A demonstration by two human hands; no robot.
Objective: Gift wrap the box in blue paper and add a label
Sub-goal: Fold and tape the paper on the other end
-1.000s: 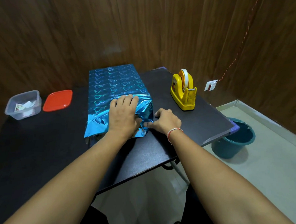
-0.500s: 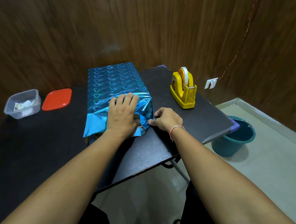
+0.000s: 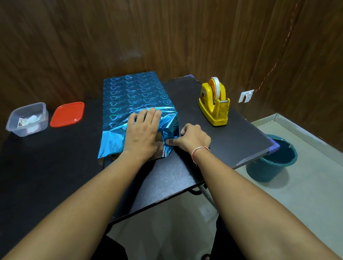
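Box in blue paper [image 3: 134, 96] sits centre frame on the black desk [image 3: 50, 176], long side running away from the camera; shiny blue foil with heart print covers its top. Near end not closed yet: paper crumpled and loose there, lower-left flap [image 3: 110, 142] sticking out, small dark gap under it at the desk.

Left hand [image 3: 142, 133] lies palm-down on the near top of the box, fingers straight and spread a little, pressing the folded paper flat. Grip state: flat and spread, not pinching.

Right hand [image 3: 193, 137] is at the near right corner of the box, low by the desk, fingers curled, thumb and forefinger pinching a fold of the paper at that corner. Thread band on the right wrist [image 3: 199, 151].

Yellow tape dispenser [image 3: 215, 102] with a white roll stands right of the box, apart from it. Upper left of frame: clear plastic tub [image 3: 28, 119] with small paper pieces inside, can't read them; red lid [image 3: 67, 114] flat just beside it on the right. Teal bucket [image 3: 273, 160] on the floor at right, partly under the desk corner. Wood-panel wall behind.
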